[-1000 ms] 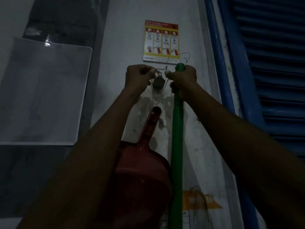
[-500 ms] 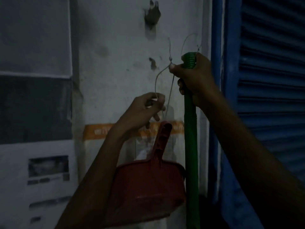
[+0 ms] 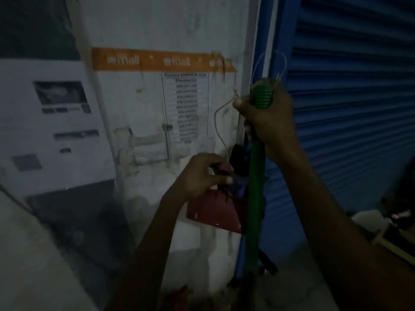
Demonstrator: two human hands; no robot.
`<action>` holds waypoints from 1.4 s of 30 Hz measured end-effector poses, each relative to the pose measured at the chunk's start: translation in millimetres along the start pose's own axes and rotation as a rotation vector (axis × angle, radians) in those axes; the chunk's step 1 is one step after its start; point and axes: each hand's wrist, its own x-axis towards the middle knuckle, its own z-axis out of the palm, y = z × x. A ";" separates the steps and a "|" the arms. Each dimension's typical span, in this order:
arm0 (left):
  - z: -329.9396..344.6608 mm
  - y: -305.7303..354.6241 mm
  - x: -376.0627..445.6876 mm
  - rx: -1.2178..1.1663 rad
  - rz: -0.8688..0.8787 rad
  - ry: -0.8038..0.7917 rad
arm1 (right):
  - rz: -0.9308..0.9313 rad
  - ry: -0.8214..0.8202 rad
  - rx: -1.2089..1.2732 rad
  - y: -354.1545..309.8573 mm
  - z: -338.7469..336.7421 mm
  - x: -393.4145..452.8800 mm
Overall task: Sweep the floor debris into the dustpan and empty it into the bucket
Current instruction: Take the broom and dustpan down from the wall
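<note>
- The green broom handle (image 3: 256,180) is being gripped near its ribbed top by the right hand (image 3: 267,115), fingers wrapped tight.
- The red dustpan (image 3: 215,212) is being held by its handle in the left hand (image 3: 202,173), curled fingers, roughly 8 o'clock from the right hand.

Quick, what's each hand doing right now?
Left hand: grips the red dustpan by its handle.
Right hand: grips the green broom handle.
</note>
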 end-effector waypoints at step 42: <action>140.7 82.4 -367.7 -1.059 -1.106 -0.284 | 0.596 0.172 -0.423 6.6 -59.1 -481.4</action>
